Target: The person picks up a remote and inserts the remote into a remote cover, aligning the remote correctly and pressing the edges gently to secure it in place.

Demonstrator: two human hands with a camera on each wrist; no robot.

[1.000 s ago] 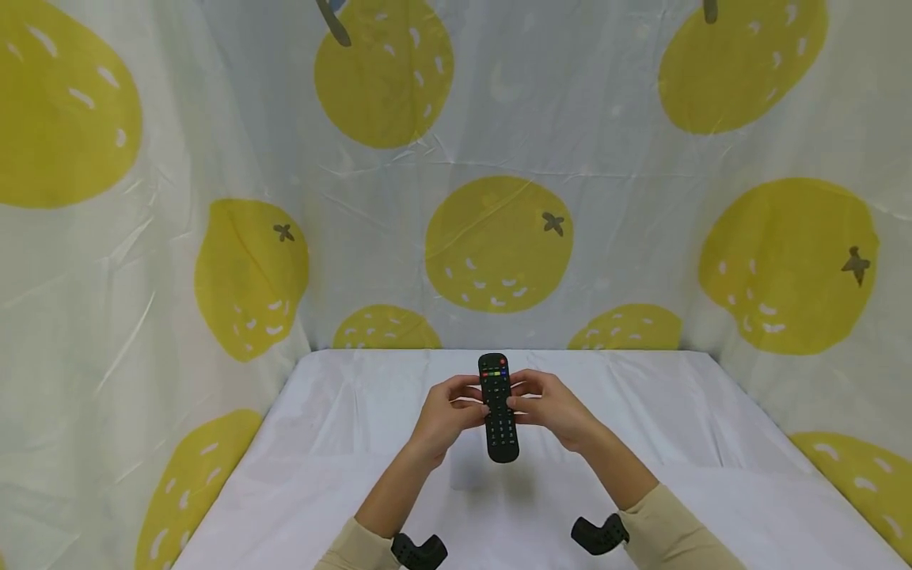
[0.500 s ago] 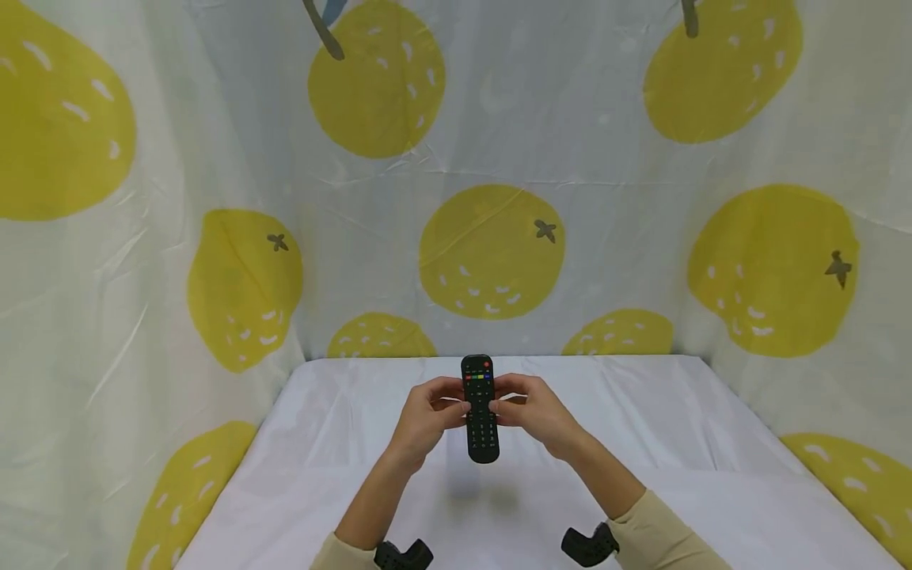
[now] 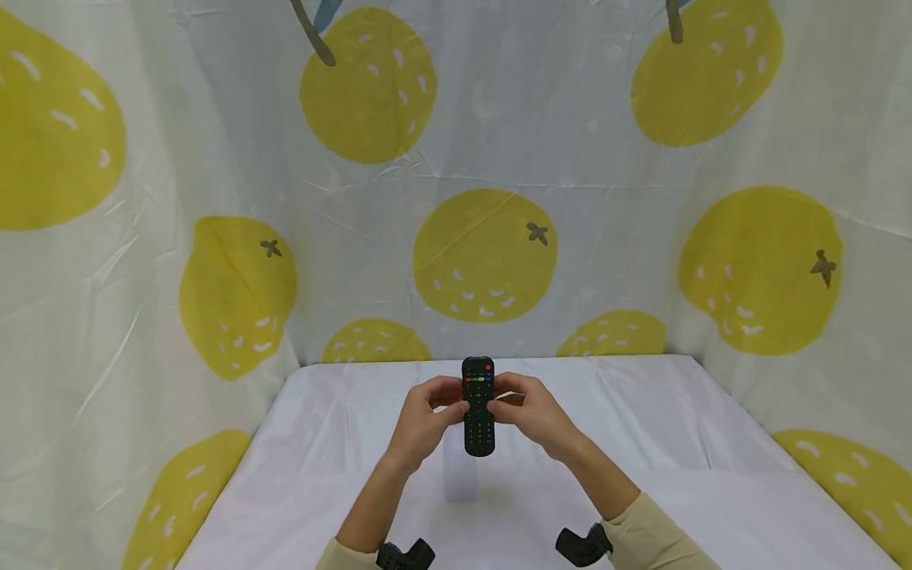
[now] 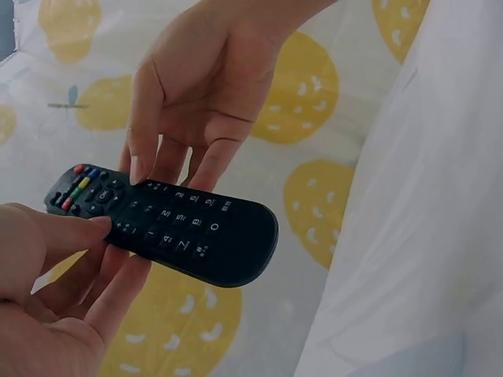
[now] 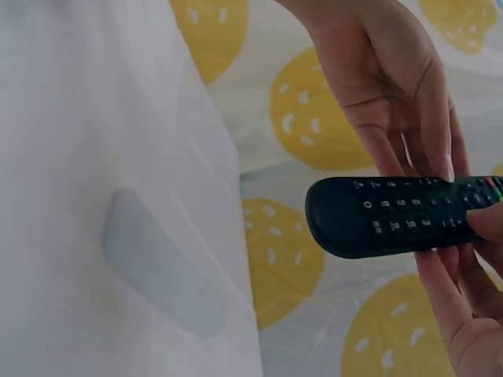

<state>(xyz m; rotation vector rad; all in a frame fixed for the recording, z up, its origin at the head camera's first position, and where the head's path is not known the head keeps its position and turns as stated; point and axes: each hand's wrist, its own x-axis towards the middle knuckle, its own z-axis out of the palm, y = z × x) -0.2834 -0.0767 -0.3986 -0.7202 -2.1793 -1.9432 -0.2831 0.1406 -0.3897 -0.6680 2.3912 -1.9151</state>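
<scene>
Remote control (image 3: 479,427): at 6 o'clock in head view, above worktop (image 3: 342,419), pinched by fingers of left hand (image 3: 423,416) at 9 o'clock and right hand (image 3: 536,413) at 3 o'clock. Judged already lifted and steadied; not yet set down.

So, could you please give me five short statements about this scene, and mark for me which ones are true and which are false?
1. The left hand and the right hand both hold the remote control. True.
2. The remote control is white. False: it is black.
3. The number buttons are turned away from the head camera. False: they face it.
4. The backdrop carries yellow fruit prints. True.
5. The remote control is held above the white cloth. True.
</scene>
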